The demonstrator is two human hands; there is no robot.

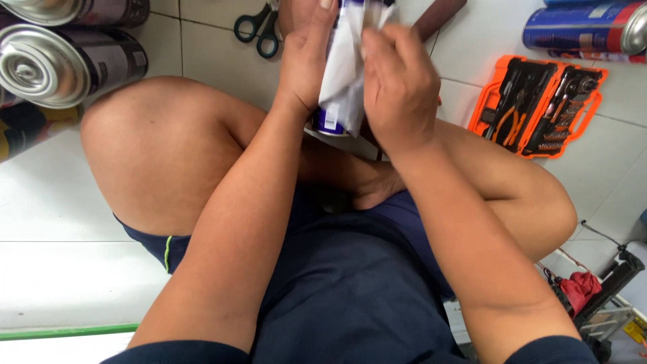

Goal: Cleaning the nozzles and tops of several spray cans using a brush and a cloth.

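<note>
I sit cross-legged on a white tiled floor. My left hand point(304, 57) grips the side of a blue and white can point(328, 120) held upright above my legs. My right hand point(399, 84) presses a white cloth point(345, 67) against the can's side; the cloth covers most of the can. Only the can's blue bottom end and a bit of its top show.
Black-handled scissors point(259, 27) lie on the tiles beyond my hands. An open orange tool case point(536, 104) with pliers and bits sits at the right. Spray cans lie at the top left point(60, 64) and top right point(583, 27). A red cloth point(579, 290) and dark tool are at lower right.
</note>
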